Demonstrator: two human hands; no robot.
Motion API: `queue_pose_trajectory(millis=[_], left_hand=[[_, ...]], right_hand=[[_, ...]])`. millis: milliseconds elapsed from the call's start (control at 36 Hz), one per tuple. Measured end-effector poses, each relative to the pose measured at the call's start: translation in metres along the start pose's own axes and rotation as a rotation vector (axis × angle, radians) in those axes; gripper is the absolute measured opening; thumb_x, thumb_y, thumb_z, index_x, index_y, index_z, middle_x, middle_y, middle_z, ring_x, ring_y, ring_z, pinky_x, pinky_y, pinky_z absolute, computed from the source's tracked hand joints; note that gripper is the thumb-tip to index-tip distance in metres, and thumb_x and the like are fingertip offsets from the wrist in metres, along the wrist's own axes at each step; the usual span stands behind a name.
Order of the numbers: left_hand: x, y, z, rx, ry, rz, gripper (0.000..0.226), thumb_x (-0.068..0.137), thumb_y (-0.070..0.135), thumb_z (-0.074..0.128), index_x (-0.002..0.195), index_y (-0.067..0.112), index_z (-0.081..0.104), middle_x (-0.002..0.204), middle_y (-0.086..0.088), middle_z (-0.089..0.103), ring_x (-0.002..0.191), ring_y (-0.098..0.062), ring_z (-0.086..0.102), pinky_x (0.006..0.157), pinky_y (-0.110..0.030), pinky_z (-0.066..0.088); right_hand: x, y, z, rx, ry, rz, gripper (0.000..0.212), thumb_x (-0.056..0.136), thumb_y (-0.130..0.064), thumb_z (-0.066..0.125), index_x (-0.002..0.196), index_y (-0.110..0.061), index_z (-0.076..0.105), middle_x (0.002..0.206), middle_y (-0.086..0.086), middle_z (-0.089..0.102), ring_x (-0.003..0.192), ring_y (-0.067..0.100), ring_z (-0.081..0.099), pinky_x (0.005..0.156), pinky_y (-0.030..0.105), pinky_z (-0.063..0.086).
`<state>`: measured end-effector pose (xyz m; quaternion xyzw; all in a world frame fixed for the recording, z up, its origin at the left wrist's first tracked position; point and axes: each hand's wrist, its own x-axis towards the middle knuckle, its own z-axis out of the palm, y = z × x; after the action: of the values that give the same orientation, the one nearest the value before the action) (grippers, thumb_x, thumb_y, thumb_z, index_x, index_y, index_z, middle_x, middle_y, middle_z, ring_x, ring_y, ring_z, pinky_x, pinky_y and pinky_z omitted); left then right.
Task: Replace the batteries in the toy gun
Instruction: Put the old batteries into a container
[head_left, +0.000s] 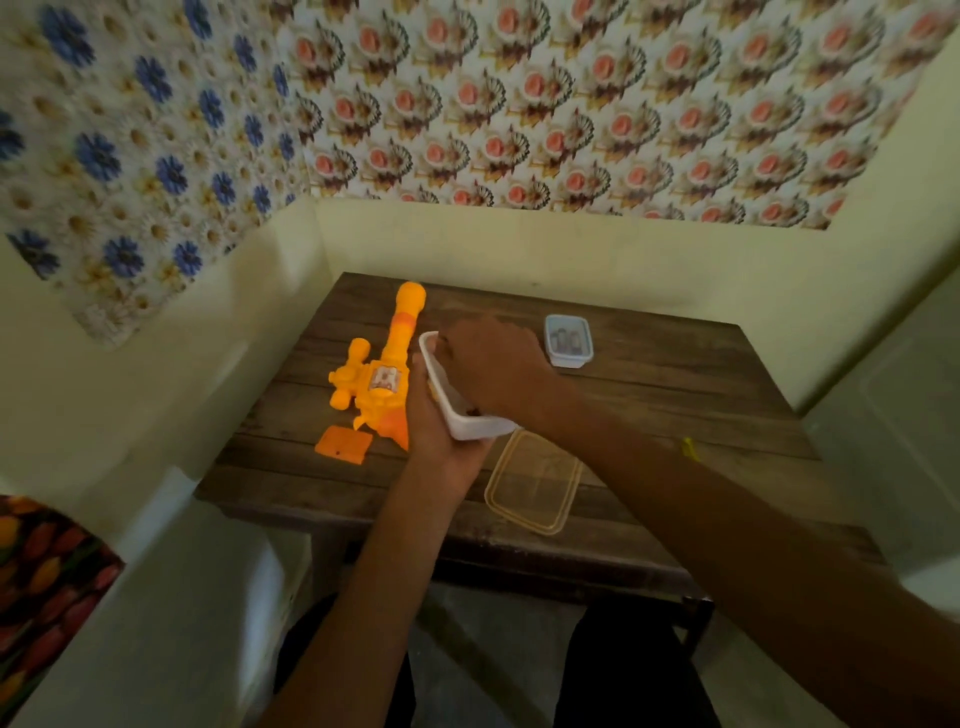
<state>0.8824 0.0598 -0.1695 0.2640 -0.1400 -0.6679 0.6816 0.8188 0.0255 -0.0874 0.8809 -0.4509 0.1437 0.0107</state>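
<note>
fingers (460, 338) in tub (470, 428) over wooden table (675, 395)

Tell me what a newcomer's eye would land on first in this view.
The bright orange-yellow plastic toy gun lies left of centre on the dark wooden table, a flat orange cover plate beside its grip. At centre, the left hand holds a white rectangular plastic tub tilted while the right hand reaches into it, fingers hidden.
</note>
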Motion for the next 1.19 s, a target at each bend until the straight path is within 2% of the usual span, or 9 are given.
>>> queue_pose_trajectory(millis=[167,306,389,500,583,667,806,1028,1194], left_hand=[[-0.009,-0.007,0.003,-0.034,-0.029,0.028,0.051,0.101,0.052,0.027,0.126,0.020,0.056,0.118,-0.009,0.064,0.107,-0.029,0.060,0.101,-0.050,0.041],[-0.016,-0.004,0.011,-0.108,-0.043,0.015,0.036,0.100,0.042,0.041,0.108,0.015,0.063,0.106,-0.007,0.062,0.100,-0.024,0.057,0.106,-0.041,0.036],[-0.023,-0.003,0.015,-0.158,-0.104,-0.004,0.032,0.092,0.038,0.052,0.107,0.012,0.064,0.108,-0.008,0.057,0.102,-0.023,0.052,0.112,-0.039,0.029],[-0.030,-0.004,0.001,-0.087,-0.058,0.059,0.043,0.100,0.045,0.038,0.125,0.017,0.060,0.116,-0.008,0.065,0.106,-0.029,0.061,0.082,-0.045,0.057],[-0.037,0.001,-0.007,-0.080,-0.041,0.090,0.040,0.101,0.044,0.038,0.120,0.020,0.062,0.109,-0.004,0.069,0.102,-0.026,0.064,0.076,-0.044,0.059],[-0.046,0.004,-0.011,-0.050,-0.018,0.107,0.043,0.101,0.045,0.039,0.130,0.020,0.057,0.109,-0.004,0.070,0.100,-0.024,0.066,0.076,-0.043,0.059],[-0.058,0.001,-0.018,0.030,-0.010,0.106,0.042,0.101,0.048,0.036,0.122,0.022,0.061,0.106,0.000,0.071,0.096,-0.021,0.068,0.077,-0.042,0.058],[-0.069,-0.002,-0.028,0.050,0.016,0.108,0.039,0.101,0.047,0.037,0.118,0.024,0.063,0.104,0.002,0.071,0.095,-0.018,0.068,0.085,-0.041,0.055],[-0.067,-0.002,-0.027,0.050,-0.011,0.107,0.038,0.101,0.045,0.038,0.120,0.023,0.063,0.104,0.001,0.071,0.095,-0.018,0.069,0.085,-0.040,0.055]], right_hand=[[-0.002,0.012,-0.019,0.073,-0.206,-0.079,0.025,0.094,-0.018,0.049,0.113,-0.007,0.063,0.118,0.012,0.063,0.108,0.029,0.058,0.078,0.031,0.042],[-0.011,0.016,-0.049,0.982,-0.388,0.188,0.024,0.092,0.011,0.047,0.110,0.012,0.061,0.090,0.017,0.061,0.079,0.032,0.064,0.064,0.033,0.058],[-0.016,0.023,-0.059,1.212,-0.242,0.292,0.023,0.092,0.014,0.043,0.106,0.016,0.060,0.079,0.018,0.061,0.061,0.021,0.064,0.055,0.026,0.057],[-0.035,0.049,-0.048,1.135,-0.002,0.427,0.024,0.092,0.008,0.043,0.097,0.006,0.066,0.076,0.016,0.065,0.061,0.019,0.062,0.054,0.022,0.055],[-0.050,0.075,-0.011,0.717,-0.134,0.428,0.011,0.089,-0.012,0.061,0.095,-0.013,0.070,0.090,0.005,0.070,0.080,0.019,0.066,0.072,0.028,0.057],[-0.073,0.081,0.023,0.222,-0.482,0.318,0.067,0.072,-0.044,0.078,0.129,-0.021,0.053,0.131,0.003,0.056,0.114,0.020,0.054,0.094,0.032,0.045],[-0.102,0.073,0.062,0.059,-0.600,0.333,0.129,0.054,-0.052,0.086,0.150,-0.023,0.006,0.156,0.012,0.014,0.142,0.043,0.009,0.112,0.063,0.016],[-0.100,0.068,0.056,0.067,-0.579,0.356,0.137,0.053,-0.051,0.088,0.151,-0.022,-0.002,0.158,0.013,0.008,0.143,0.044,0.000,0.111,0.063,0.009],[-0.092,0.072,0.059,-0.045,-0.354,0.446,0.108,0.054,-0.048,0.087,0.139,-0.010,0.031,0.143,0.019,0.031,0.132,0.039,0.028,0.108,0.049,0.031]])
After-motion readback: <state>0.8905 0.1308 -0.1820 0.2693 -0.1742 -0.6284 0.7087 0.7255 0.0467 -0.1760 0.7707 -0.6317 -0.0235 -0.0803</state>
